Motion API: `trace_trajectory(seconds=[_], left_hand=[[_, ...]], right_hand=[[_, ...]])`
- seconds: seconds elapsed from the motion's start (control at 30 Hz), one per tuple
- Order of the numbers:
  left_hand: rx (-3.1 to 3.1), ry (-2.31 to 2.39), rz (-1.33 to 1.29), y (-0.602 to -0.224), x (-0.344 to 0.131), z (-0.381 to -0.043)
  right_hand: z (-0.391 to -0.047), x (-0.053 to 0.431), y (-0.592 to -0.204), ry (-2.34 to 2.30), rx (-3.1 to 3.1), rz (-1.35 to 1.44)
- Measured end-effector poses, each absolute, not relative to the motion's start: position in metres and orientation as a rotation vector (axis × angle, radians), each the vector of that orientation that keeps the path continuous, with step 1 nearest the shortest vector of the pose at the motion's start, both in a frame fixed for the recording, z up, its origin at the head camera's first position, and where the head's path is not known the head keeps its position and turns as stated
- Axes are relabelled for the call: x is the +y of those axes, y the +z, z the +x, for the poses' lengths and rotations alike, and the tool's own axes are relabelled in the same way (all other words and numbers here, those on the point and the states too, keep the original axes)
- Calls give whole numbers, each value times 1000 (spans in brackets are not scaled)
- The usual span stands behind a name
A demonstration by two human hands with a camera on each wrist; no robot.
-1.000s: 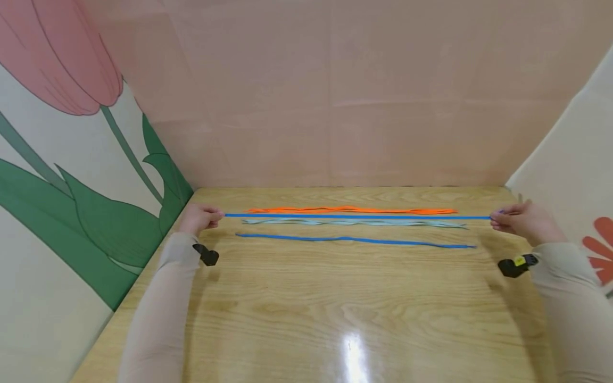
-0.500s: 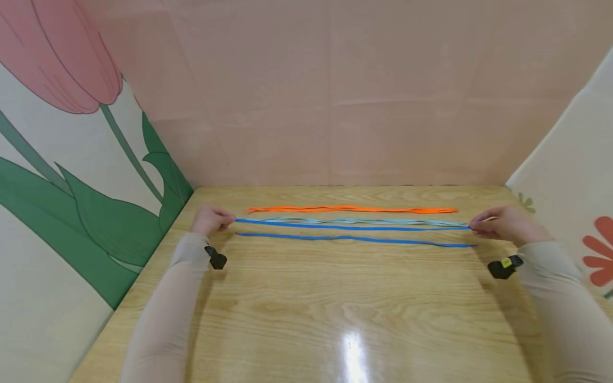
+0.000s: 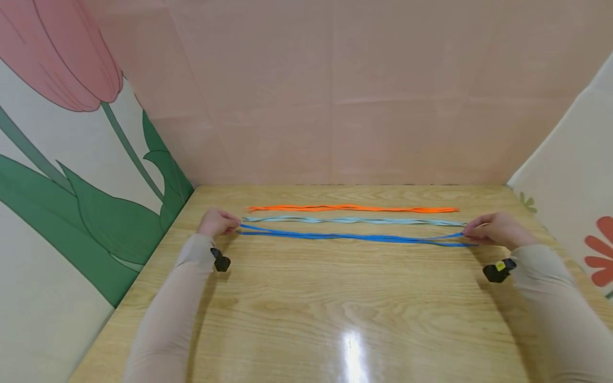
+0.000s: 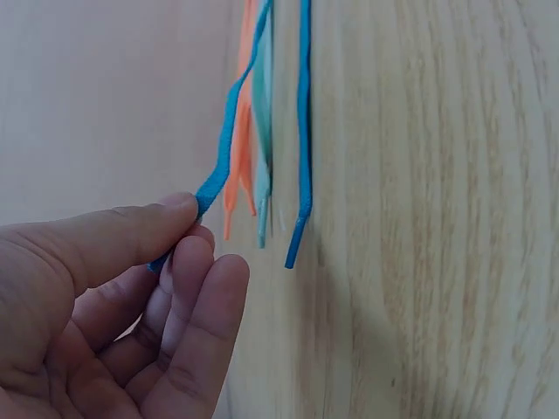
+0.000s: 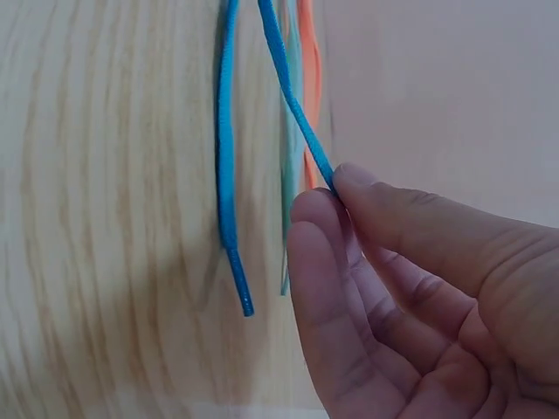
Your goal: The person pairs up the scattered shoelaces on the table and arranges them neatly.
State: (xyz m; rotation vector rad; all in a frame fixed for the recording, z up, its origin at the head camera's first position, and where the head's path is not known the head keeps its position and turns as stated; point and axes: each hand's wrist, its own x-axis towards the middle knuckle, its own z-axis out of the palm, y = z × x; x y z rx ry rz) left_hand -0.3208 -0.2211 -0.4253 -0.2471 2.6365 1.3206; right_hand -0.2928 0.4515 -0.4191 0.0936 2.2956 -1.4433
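Note:
A blue shoelace (image 4: 229,131) is pinched near one end between the thumb and fingers of my left hand (image 3: 217,222). Its other end is pinched by my right hand (image 3: 498,230), with the lace (image 5: 297,109) rising to the fingertips in the right wrist view. Between the hands its middle sags onto a second blue shoelace (image 5: 226,157), which lies straight across the table. The tipped end of that second lace shows below the fingers in both wrist views. Just behind lie light teal shoelaces (image 3: 354,220), and farther back orange shoelaces (image 3: 354,207), all running left to right.
The wooden table (image 3: 297,303) meets a pink backdrop (image 3: 330,106) behind the laces. A panel with a printed tulip (image 3: 62,58) stands at the left, and one with a red flower (image 3: 601,250) at the right. A small black camera sits at each wrist.
Both hands have moved inward and toward the front, lowering the taut blue shoelace from over the orange and teal laces. Its middle now slackens along the other blue shoelace.

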Motion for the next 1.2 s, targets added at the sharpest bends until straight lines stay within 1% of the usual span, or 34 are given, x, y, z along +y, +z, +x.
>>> trace_trajectory(seconds=[0.27,0.6,1.2], left_hand=[[2650,1233,-256,-434,-217,-326],[2690,1081,-250,-434,-207,-325],[2695,950,-258,-435,-209,-331]], right_hand=[[-297,451,-429,-1229,2414,73],[-299,448,-429,-1017,2529,-22],[-300,450,-427,-951,2511,-61]])
